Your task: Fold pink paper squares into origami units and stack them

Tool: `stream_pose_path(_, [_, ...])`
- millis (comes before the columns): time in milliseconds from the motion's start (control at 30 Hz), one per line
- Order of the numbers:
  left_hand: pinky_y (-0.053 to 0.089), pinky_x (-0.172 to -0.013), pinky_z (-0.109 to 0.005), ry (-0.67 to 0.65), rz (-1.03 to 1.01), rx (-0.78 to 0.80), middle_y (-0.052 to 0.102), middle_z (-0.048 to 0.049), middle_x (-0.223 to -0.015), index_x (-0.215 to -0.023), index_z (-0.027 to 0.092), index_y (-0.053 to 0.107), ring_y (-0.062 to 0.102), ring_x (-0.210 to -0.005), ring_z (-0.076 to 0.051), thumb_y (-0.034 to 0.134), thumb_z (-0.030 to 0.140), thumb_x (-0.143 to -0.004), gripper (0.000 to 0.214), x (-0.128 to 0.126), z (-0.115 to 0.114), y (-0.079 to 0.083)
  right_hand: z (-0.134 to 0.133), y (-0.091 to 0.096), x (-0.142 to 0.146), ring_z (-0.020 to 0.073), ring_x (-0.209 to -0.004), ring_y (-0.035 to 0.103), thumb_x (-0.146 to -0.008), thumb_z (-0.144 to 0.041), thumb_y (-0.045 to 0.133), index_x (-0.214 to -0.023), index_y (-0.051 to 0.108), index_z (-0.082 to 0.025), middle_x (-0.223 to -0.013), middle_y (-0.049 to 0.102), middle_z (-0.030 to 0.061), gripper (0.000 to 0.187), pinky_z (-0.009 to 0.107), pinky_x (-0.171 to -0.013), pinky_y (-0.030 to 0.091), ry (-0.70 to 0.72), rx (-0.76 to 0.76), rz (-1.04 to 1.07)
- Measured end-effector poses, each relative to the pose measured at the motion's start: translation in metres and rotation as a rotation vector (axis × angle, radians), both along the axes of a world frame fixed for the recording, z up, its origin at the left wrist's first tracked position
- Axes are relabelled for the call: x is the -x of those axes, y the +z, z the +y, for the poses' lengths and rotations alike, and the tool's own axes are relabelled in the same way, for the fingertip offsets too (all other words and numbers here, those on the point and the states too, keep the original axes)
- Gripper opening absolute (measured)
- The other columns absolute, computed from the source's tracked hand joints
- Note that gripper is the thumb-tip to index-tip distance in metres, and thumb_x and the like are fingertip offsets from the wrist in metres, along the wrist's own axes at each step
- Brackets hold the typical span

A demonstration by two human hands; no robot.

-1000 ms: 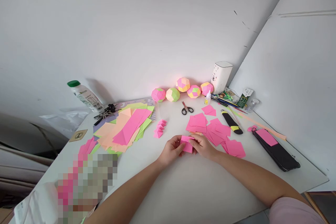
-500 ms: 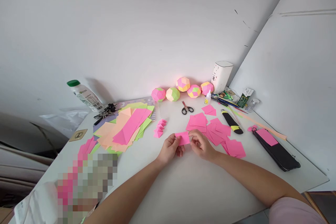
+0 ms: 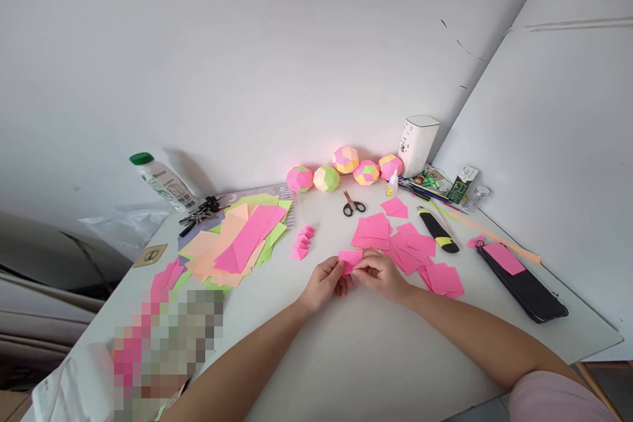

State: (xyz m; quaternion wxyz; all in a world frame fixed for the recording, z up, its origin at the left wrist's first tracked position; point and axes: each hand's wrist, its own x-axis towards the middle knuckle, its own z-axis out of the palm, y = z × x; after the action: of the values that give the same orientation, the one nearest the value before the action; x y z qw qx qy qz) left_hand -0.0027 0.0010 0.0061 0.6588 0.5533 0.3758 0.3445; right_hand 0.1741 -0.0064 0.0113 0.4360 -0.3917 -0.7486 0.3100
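A small pink piece of paper is held above the table between both hands. My left hand pinches its left side with thumb and fingers. On the other side, my right hand grips the right edge, fingers closed. Just beyond the hands lie loose pink paper squares, overlapping one another. To the left of these stands a short row of folded pink paper pieces. Scissors with black handles rest farther back, their blades pointing toward the wall.
Several multicoloured paper balls line the wall beside a white container. A glue bottle, a utility knife and a black pouch are on the right. Coloured sheets, keys and a green-capped bottle occupy the left.
My right hand has closed onto the right side of the pink paper; before, its fingers were raised at the edge. The paper and my left hand have shifted slightly right.
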Motion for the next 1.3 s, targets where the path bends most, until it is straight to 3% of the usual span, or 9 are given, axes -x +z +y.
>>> stream_pose_path(200, [0.039,-0.046,-0.021,-0.007,0.021,-0.016,0.060,-0.0025,-0.070,-0.083,0.015,0.052,0.053,-0.050,-0.009,0.041,0.050,-0.086,0.037,0.0008,-0.0027,0.0040,0.0024,-0.0024,-0.0018,0.0138,-0.059,0.049,-0.080,-0.026,0.059,-0.069,0.068,-0.018,-0.061,0.054,0.0017,0.016,0.026,-0.051,0.041,-0.049,0.107,0.046])
stream_pose_path(400, [0.039,-0.045,-0.020,0.005,0.015,-0.039,0.060,-0.0031,-0.077,-0.097,0.016,0.053,0.052,-0.052,-0.009,0.051,0.050,-0.081,0.038,-0.0004,-0.0032,0.0030,0.0024,-0.0003,-0.0023,0.0129,-0.054,0.052,-0.081,-0.034,0.059,-0.073,0.070,-0.018,-0.066,0.059,0.0034,0.021,0.025,-0.046,0.043,-0.010,0.260,0.100])
stream_pose_path(600, [0.038,-0.044,-0.021,-0.012,0.019,-0.037,0.061,-0.0023,-0.075,-0.094,0.015,0.055,0.052,-0.050,-0.008,0.052,0.049,-0.080,0.036,0.0004,-0.0017,-0.0013,0.0011,-0.0016,0.0002,0.0151,-0.059,0.060,-0.079,-0.035,0.062,-0.076,0.067,-0.017,-0.069,0.061,0.0028,0.019,0.025,-0.046,0.048,-0.001,0.355,0.223])
stream_pose_path(1067, [0.038,-0.045,-0.020,-0.040,0.049,-0.061,0.063,-0.0031,-0.072,-0.090,0.015,0.055,0.052,-0.049,-0.009,0.051,0.048,-0.081,0.035,0.0002,-0.0021,-0.0004,0.0003,-0.0043,0.0001,0.0143,-0.053,0.062,-0.079,-0.037,0.061,-0.075,0.064,-0.015,-0.058,0.062,0.0015,0.023,0.025,-0.046,0.051,0.023,0.424,0.247])
stream_pose_path(1300, [0.038,-0.044,-0.021,-0.051,0.029,-0.049,0.063,-0.0024,-0.066,-0.081,0.015,0.052,0.051,-0.046,-0.009,0.052,0.051,-0.080,0.036,0.0018,0.0006,-0.0024,0.0009,-0.0038,0.0018,0.0148,-0.053,0.063,-0.078,-0.041,0.061,-0.075,0.051,-0.018,-0.060,0.061,-0.0015,0.025,0.024,-0.044,0.049,0.032,0.455,0.281])
